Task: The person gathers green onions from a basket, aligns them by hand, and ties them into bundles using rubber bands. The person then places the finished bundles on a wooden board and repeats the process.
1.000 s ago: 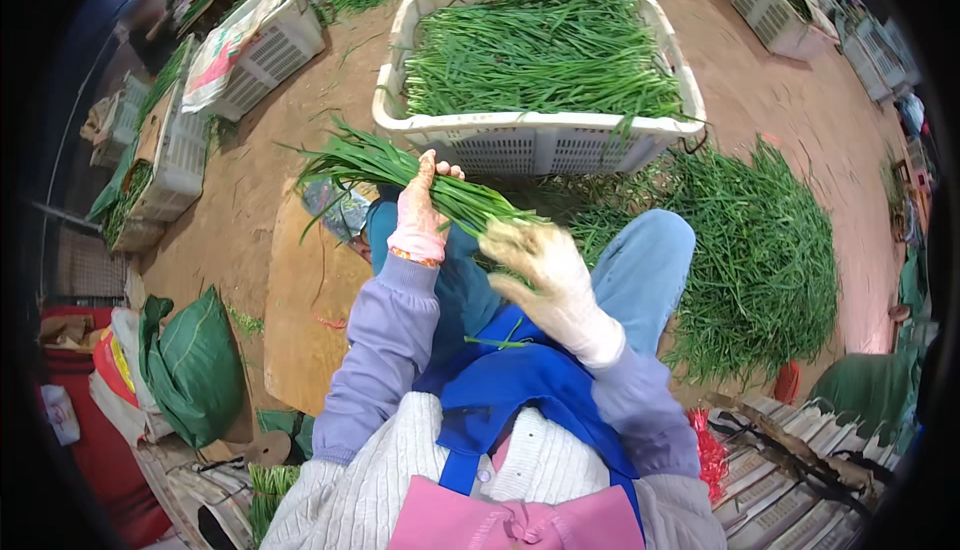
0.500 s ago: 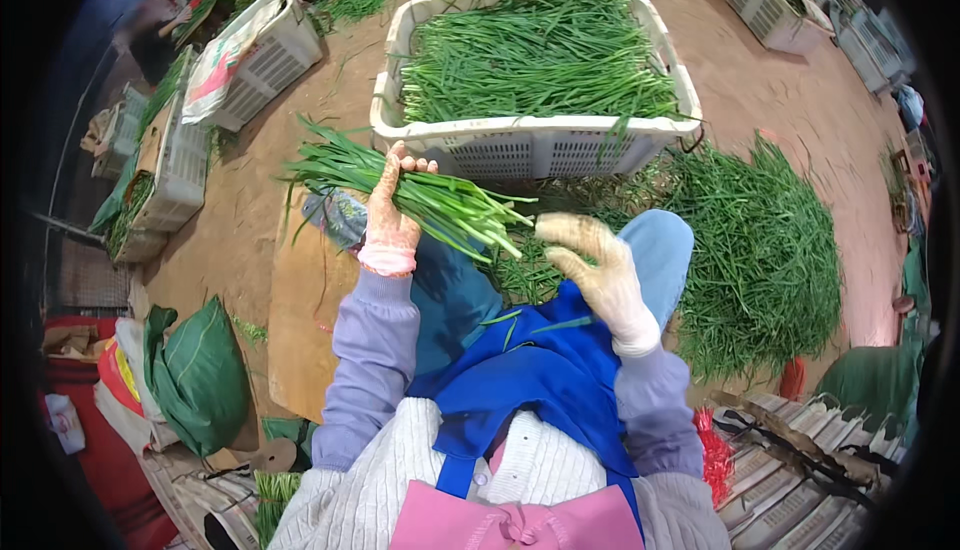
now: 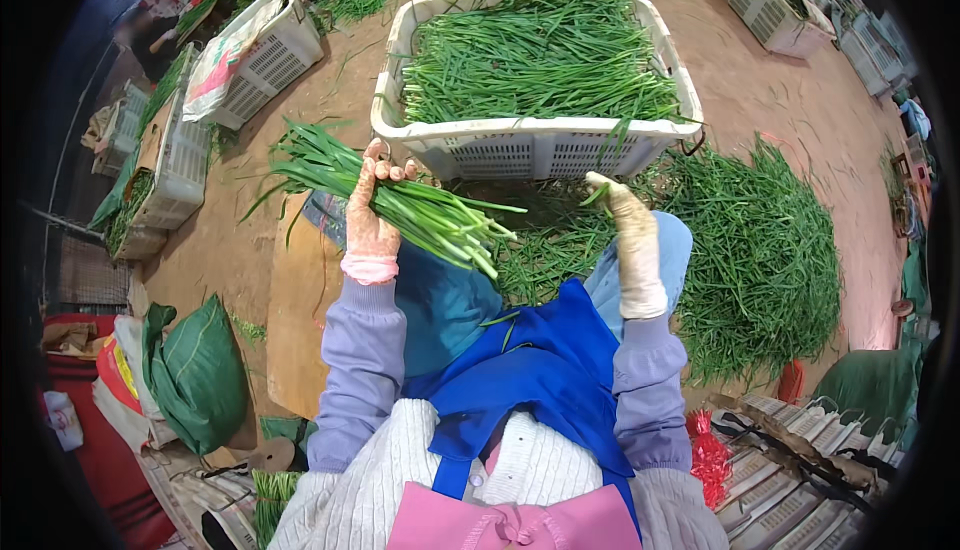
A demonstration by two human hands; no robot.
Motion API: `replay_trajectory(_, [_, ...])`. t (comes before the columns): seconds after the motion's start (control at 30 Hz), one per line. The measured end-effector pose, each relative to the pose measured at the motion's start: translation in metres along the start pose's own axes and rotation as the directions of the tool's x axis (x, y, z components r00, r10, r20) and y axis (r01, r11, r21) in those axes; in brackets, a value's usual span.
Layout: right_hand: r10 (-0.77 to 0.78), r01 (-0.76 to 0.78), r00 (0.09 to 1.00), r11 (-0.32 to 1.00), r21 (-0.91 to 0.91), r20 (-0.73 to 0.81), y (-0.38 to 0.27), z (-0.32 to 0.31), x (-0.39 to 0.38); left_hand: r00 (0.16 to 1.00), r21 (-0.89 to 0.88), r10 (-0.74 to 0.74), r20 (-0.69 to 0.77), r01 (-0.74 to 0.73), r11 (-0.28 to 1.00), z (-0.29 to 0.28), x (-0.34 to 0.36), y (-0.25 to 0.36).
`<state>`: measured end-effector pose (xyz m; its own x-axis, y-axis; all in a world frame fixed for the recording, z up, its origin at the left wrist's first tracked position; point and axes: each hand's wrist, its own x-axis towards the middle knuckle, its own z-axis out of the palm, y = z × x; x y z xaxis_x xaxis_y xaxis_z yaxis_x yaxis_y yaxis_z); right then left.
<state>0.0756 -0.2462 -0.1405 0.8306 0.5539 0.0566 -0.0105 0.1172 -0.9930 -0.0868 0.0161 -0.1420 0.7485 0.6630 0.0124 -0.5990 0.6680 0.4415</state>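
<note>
left hand [image 3: 372,218]: closed round green stalks [image 3: 435,218], finger bases hidden | right hand [image 3: 631,225]: curled on leaf scrap [image 3: 595,196], fingertips unclear

Lavender sleeves [image 3: 365,355], white ribbed knit [image 3: 385,450], apron [image 3: 540,370] — bright blue

Pale-ended green stalks [image 3: 425,212] slant in left fingers [image 3: 366,186]; right fingers [image 3: 617,190] apparently hold a leaf [image 3: 596,194].

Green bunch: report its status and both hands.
Left grip holding green bunch. Right grip apart from it, pinching green scrap. White crate just beyond.
</note>
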Motion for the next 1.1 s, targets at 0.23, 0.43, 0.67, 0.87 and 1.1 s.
replay_trajectory(0.23, [0.035, 0.126, 0.920, 0.917, -0.378, 0.390, 0.005, 0.050, -0.007, 0.994, -0.105, -0.084, 0.076, 0.092, 0.990, 0.020, -0.013, -0.012])
replay_trajectory(0.43, [-0.072, -0.038, 0.994, 0.460, -0.887, -0.080, 0.034, -0.011, 0.005, 0.995, -0.034, 0.074, 0.072, -0.071, 0.997, 0.006, -0.008, 0.022])
replay_trajectory(0.67, [-0.554, 0.631, 0.751, 0.444, -0.636, 0.358, -0.022, 0.058, -0.008, 0.992, 0.031, 0.104, -0.069, -0.102, 0.994, 0.004, -0.008, 0.015])
replay_trajectory(0.87, [-0.460, 0.520, 0.819, 0.340, -0.784, 0.344, 0.012, 0.046, 0.004, 0.990, 0.072, 0.140, -0.015, -0.139, 0.988, 0.002, -0.011, 0.028])
replay_trajectory(1.1, [-0.421, 0.372, 0.892, 0.473, -0.799, 0.166, 0.018, 0.014, 0.012, 0.938, 0.361, 0.328, -0.111, -0.270, 0.893, 0.025, -0.021, 0.048])
